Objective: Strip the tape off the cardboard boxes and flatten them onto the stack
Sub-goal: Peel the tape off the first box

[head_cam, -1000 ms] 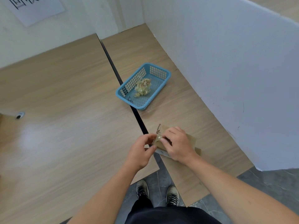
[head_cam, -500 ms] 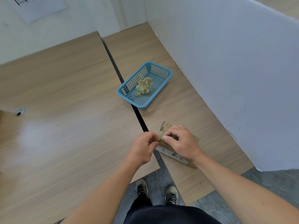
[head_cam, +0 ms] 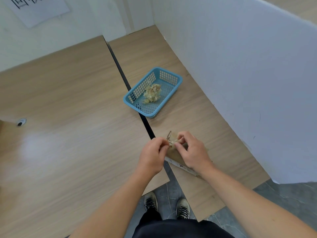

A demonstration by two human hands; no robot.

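A small flattened cardboard box (head_cam: 175, 155) lies on the right table near its front edge, mostly hidden under my right hand. A loose strip of tape (head_cam: 169, 136) curls up from its far end. My right hand (head_cam: 193, 152) presses on the box and pinches the tape there. My left hand (head_cam: 152, 153) pinches the same bit of tape from the left, fingertips touching the right hand's.
A blue plastic basket (head_cam: 137, 102) holds a wad of crumpled tape (head_cam: 152, 93) beyond the box. A dark gap (head_cam: 130, 90) splits the two wooden tables. A white partition wall (head_cam: 240, 83) borders the right table. My shoes (head_cam: 151, 201) stand on the grey floor.
The hands drew closer together on the tape at the box's far end, and the box turned so its printed edge faces me. The camera tilted slightly.
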